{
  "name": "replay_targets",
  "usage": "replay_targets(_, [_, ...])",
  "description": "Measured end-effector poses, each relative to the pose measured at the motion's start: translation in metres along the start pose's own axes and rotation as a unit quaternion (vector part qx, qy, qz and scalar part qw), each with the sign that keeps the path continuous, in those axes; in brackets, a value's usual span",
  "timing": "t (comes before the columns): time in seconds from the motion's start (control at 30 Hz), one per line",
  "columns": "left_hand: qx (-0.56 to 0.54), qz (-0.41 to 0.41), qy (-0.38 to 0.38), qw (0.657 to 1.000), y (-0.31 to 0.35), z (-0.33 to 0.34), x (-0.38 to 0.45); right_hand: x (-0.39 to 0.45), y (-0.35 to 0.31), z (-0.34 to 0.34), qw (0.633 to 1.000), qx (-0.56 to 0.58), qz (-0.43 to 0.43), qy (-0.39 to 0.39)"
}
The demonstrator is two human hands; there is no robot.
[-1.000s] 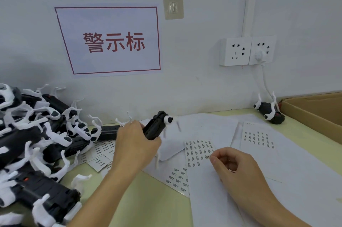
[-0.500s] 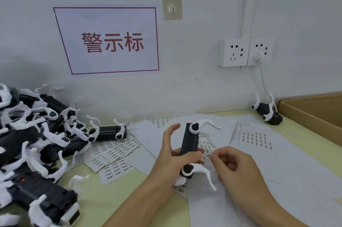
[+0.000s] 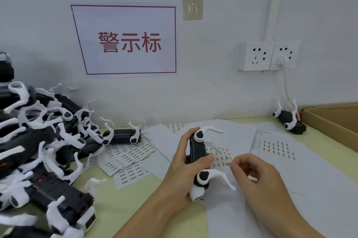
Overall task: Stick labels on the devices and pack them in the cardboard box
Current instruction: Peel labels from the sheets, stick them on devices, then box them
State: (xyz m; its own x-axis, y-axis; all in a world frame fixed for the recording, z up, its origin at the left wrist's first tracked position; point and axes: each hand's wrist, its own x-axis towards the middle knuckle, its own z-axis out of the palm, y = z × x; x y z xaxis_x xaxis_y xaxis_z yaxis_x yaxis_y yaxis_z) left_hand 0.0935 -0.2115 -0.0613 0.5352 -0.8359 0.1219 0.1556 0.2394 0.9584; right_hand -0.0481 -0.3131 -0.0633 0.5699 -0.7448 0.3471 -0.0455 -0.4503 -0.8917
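Note:
My left hand (image 3: 182, 168) grips a black device with white hooked arms (image 3: 198, 152), holding it upright above the label sheets. My right hand (image 3: 253, 177) hovers just right of it with thumb and forefinger pinched together at the tip; a tiny label there is too small to make out. Under the device lies a sheet of small printed labels (image 3: 222, 158). A second label sheet (image 3: 277, 149) lies further right. The cardboard box (image 3: 329, 121) stands open at the right edge. One device (image 3: 290, 119) lies beside the box.
A large pile of black-and-white devices (image 3: 38, 150) fills the left of the table, with one lone device (image 3: 122, 136) at its edge. Cut label strips (image 3: 126, 158) are spread beside them. Wall sockets (image 3: 269, 55) with a plugged cable and a red-framed sign (image 3: 127, 40) hang behind.
My left hand brought the device from the pile side to the label sheet and turned it upright. My right hand lifted slightly off the sheet with fingertips pinched.

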Motion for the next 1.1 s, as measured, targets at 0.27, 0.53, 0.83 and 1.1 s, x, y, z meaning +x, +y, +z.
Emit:
replay_targets(0.27, [-0.013, 0.006, -0.035, 0.999, 0.001, -0.003, -0.001, -0.002, -0.011, -0.004, 0.996, 0.027, -0.080, 0.018])
replay_targets(0.53, [0.001, 0.004, -0.040, 0.999, 0.001, -0.002, 0.000, 0.029, -0.045, -0.016, 0.981, -0.084, -0.147, -0.095])
replay_targets(0.83, [-0.029, -0.004, -0.049, 0.998, 0.008, 0.000, -0.003, 0.080, -0.087, -0.011, 0.913, -0.278, -0.127, -0.271])
replay_targets(1.1, [-0.030, -0.005, -0.048, 0.998, 0.007, -0.002, -0.002, 0.085, -0.075, 0.000, 0.912, -0.273, -0.145, -0.268])
